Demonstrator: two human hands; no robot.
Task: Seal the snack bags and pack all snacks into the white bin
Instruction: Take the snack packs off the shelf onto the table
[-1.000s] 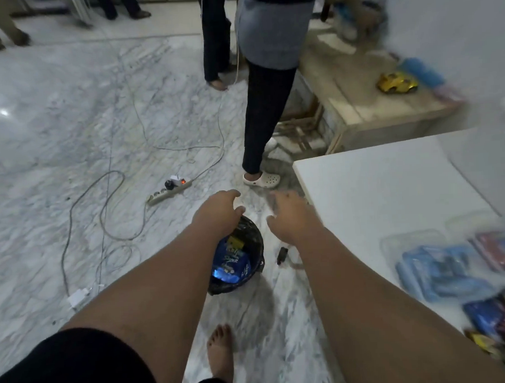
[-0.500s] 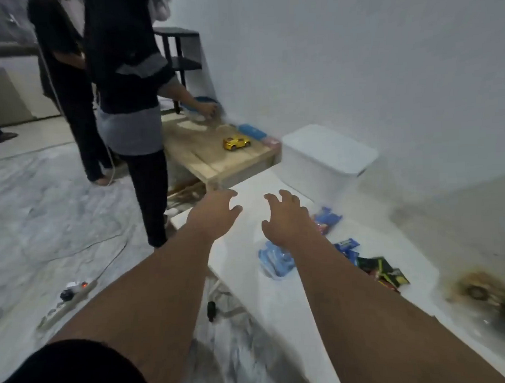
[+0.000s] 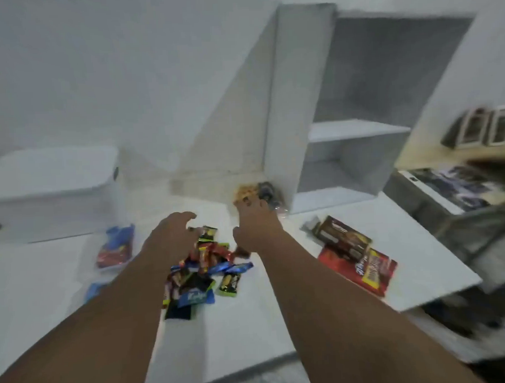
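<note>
A white table stands against a white wall, with a recessed shelf at upper right. The lidded white bin sits at middle left. My left hand hovers loose and empty over the snack pile at centre. My right hand, apart from it, reaches a blurred bag beyond, and I cannot tell its grip. Wrapper print is too blurred to read.

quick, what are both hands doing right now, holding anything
Left hand: open, holding nothing, above the pile of snack packets.
Right hand: reaching to a snack bag; blurred, grip cannot be told.
</note>
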